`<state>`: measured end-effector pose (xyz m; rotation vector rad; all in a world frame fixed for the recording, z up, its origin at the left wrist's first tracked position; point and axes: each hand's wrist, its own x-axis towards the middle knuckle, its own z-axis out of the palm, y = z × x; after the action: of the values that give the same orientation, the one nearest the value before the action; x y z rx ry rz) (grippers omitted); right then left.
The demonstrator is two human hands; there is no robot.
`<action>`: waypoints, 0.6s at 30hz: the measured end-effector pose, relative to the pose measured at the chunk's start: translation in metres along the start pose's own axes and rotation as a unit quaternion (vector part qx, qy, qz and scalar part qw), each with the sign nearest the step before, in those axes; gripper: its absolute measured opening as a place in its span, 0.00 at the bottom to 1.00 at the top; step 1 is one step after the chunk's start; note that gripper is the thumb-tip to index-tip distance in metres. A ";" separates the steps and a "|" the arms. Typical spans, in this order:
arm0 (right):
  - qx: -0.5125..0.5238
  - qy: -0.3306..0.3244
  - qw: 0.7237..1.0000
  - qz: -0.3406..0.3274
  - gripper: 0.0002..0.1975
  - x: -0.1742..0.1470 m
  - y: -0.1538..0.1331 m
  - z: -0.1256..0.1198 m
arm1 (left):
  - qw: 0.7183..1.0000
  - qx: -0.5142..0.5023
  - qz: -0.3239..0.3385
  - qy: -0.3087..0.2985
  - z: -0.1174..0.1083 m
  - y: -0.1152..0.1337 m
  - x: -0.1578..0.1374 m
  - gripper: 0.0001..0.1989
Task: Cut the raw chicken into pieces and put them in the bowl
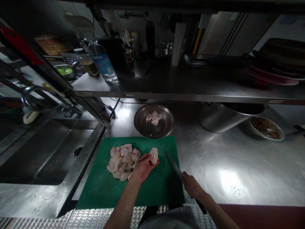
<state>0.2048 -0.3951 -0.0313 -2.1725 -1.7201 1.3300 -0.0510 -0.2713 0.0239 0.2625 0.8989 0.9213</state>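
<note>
My left hand grips a raw chicken wing piece, lifted above the green cutting board. To the left of that hand lies a heap of raw chicken pieces on the board. A knife is in my closed right hand; its blade points away from me over the board's right side, apart from the chicken. Behind the board stands a round metal bowl with several chicken pieces in it.
A steel sink with a faucet is on the left. At the right back stand a large metal pot and a bowl of dark food. A steel shelf overhangs the counter, with a plastic bottle on it.
</note>
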 end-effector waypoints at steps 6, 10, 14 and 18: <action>0.018 0.006 1.000 -0.003 0.12 0.002 0.000 0.005 | 0.999 0.023 0.034 -0.025 0.023 0.019 -0.005 0.06; 0.028 0.006 1.000 0.000 0.12 0.005 0.003 0.010 | 0.997 0.041 0.055 -0.045 0.046 0.025 0.002 0.08; 0.021 -0.001 1.000 0.015 0.12 0.007 0.005 0.012 | 0.984 0.125 0.130 -0.007 0.074 0.056 0.031 0.11; -0.008 -0.013 1.000 0.020 0.13 0.004 0.004 0.011 | 0.779 0.417 0.396 0.250 0.065 0.136 0.055 0.26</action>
<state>0.2011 -0.3978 -0.0426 -2.2210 -1.7105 1.3631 -0.0635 -0.1354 0.1084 1.2893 1.7412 1.3409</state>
